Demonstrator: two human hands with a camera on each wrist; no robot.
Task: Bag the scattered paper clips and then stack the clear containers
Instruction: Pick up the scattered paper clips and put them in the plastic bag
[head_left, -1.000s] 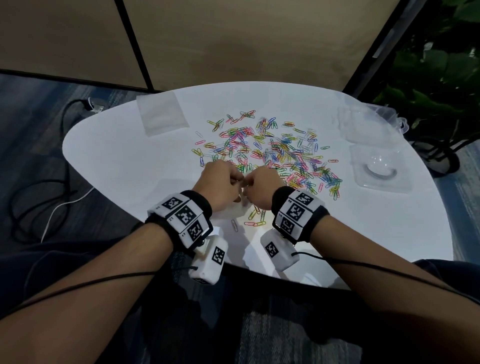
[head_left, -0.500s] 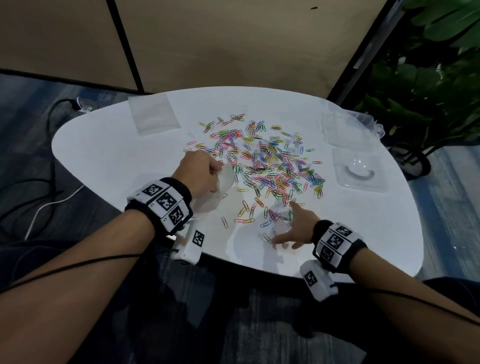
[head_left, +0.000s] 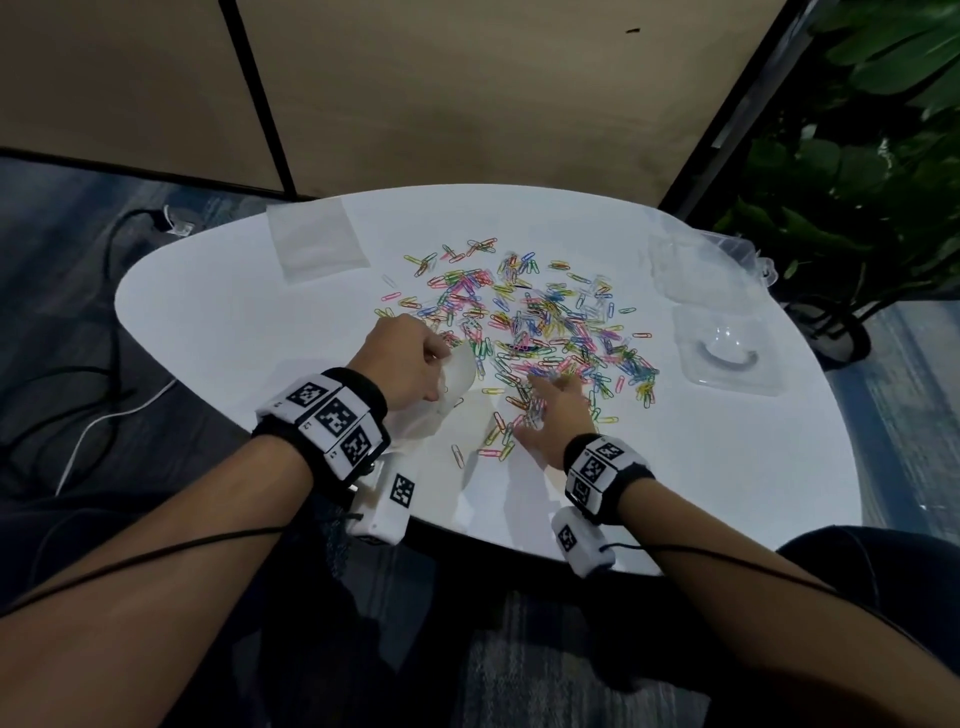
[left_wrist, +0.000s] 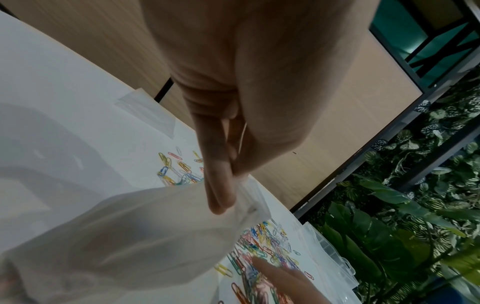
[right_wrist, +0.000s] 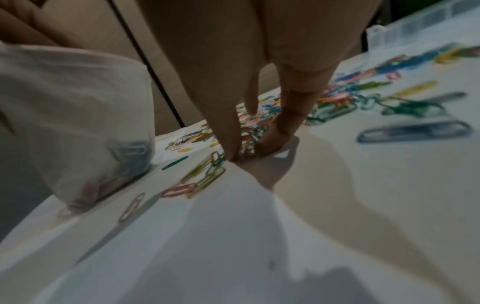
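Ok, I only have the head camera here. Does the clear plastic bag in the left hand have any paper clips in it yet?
Observer: Yes. The right wrist view shows a few coloured paper clips lying at the bottom of the translucent plastic bag.
Operator: How is the left hand gripping it?
Observer: In the left wrist view, the left hand pinches the bag's rim between its thumb and fingers.
Operator: And has the right hand picked anything up?
Observer: Not that I can see. In the right wrist view, the right hand has its fingertips down on the white table, with loose clips between them and none lifted.
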